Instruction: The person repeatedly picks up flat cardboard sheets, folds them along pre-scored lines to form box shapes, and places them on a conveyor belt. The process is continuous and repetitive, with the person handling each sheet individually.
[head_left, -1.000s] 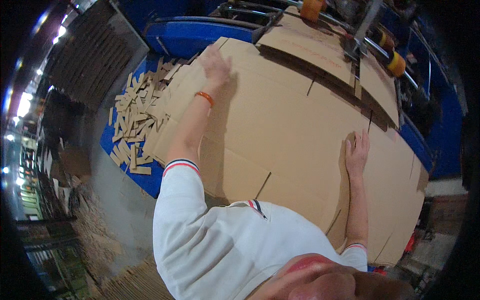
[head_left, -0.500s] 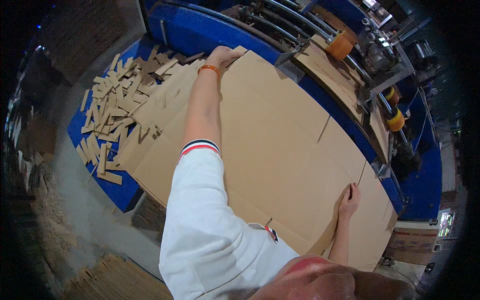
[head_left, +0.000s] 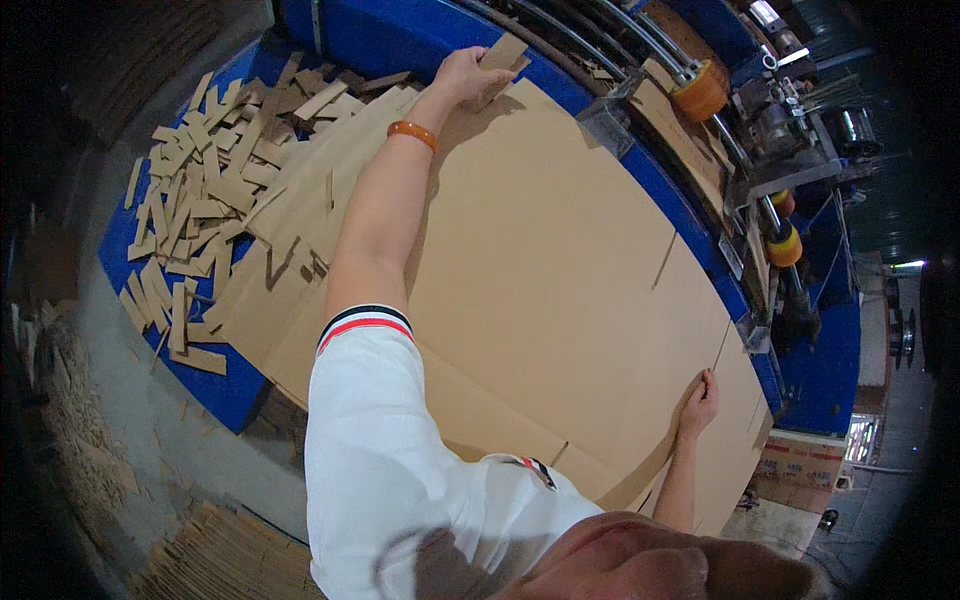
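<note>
A large brown cardboard sheet with narrow slots lies across the blue machine table in front of me. My left hand reaches to the far left corner of the sheet. Pinched in its fingers is a small cardboard strip, tilted up above the sheet's edge. My right hand rests on the right part of the sheet beside the end of a slot. Its fingers are curled closed, and whatever may be in them is hidden.
Loose cardboard scraps pile up on the blue table at left. Along the far right edge runs a machine with metal shafts and orange rollers. Stacked cardboard lies low at left; a printed carton stands at right.
My left hand has moved up and away from the sheet's far corner, with the strip now apart from the sheet. My right hand stays by the slot. The whole view has shifted slightly.
</note>
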